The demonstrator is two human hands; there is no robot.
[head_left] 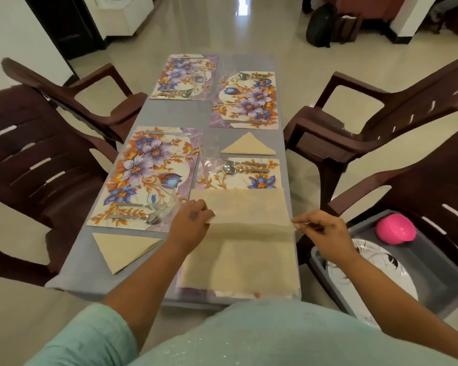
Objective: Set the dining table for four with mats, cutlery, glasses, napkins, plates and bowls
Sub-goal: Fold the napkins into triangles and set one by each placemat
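Observation:
A beige napkin (238,262) is spread over the near right floral mat (259,179), its far edge lifted. My left hand (189,224) pinches that edge at its left corner. My right hand (321,232) pinches the right corner. Two napkins lie folded into triangles: one (122,247) at the near left, another (249,146) beyond the near right mat. The near left mat (146,165) carries cutlery and a glass (161,204). A second glass (209,154) stands between the near mats, next to a fork and spoon (245,166). Two far mats (245,101) hold cutlery.
Brown plastic chairs (376,122) stand on both sides of the grey table (169,114). On the chair at my right sits a grey bin (434,276) with white patterned plates (376,268) and a pink bowl (395,232). A black bag rests on the floor far back.

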